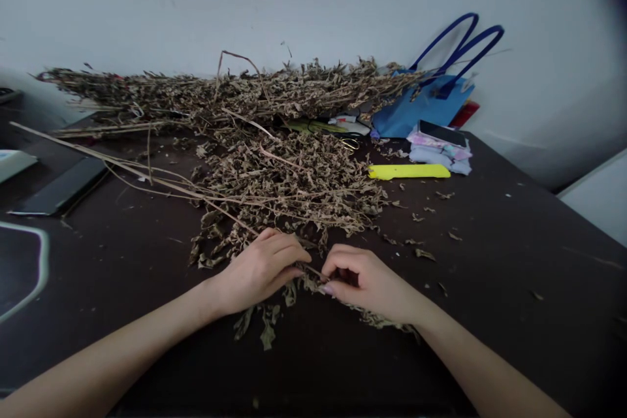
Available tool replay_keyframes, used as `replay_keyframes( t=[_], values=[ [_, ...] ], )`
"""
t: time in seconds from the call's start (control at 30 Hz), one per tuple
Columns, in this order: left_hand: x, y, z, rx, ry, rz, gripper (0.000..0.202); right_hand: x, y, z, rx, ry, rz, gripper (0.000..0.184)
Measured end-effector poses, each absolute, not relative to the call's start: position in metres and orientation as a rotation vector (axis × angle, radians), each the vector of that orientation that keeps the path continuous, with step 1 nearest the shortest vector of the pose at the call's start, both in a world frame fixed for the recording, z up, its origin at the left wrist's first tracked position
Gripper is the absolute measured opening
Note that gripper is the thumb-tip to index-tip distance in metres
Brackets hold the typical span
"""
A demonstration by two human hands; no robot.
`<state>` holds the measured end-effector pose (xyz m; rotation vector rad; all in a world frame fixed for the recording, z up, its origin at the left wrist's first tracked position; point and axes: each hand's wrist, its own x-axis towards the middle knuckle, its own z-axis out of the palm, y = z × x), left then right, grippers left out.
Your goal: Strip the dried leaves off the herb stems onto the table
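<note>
My left hand (259,269) and my right hand (365,281) meet near the front of a dark table (490,261). Both are closed in a pinch on one thin dried stem (307,269) with withered leaves. The stem runs back and to the left into a loose heap of dried leaves (289,189) just beyond my fingers. Some stripped leaves (267,326) lie under my wrists. A long bundle of dried leafy branches (220,95) lies across the back of the table against the wall.
A blue bag with dark blue handles (421,108) stands at the back right. Beside it lie a phone on folded cloth (441,144) and a flat yellow strip (409,172). A dark flat device (63,186) lies at the left. Leaf scraps dot the right side.
</note>
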<state>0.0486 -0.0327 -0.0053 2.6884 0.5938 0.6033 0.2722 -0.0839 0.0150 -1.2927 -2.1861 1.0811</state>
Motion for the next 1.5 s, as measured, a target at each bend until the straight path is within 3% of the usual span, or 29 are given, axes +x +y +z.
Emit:
replay_keyframes(
  t=[0.07, 0.27, 0.53, 0.77, 1.5],
  values=[
    [0.05, -0.034, -0.006, 2.69, 0.586, 0.613, 0.015, 0.273, -0.084, 0.016, -1.296, -2.201, 1.089, 0.005],
    [0.051, -0.033, -0.005, 2.719, 0.59, 0.649, 0.017, 0.272, -0.088, 0.016, -1.263, -2.278, 0.999, 0.038],
    [0.05, -0.031, -0.009, 2.73, 0.627, 0.68, 0.017, 0.263, -0.094, 0.002, -1.216, -2.404, 0.42, 0.016],
    [0.051, -0.033, -0.014, 2.705, 0.62, 0.713, 0.017, 0.259, -0.098, -0.005, -1.194, -2.471, 0.106, 0.017],
    [0.051, -0.033, -0.015, 2.746, 0.59, 0.706, 0.018, 0.258, -0.093, -0.003, -1.358, -2.17, 0.584, 0.013]
  ],
)
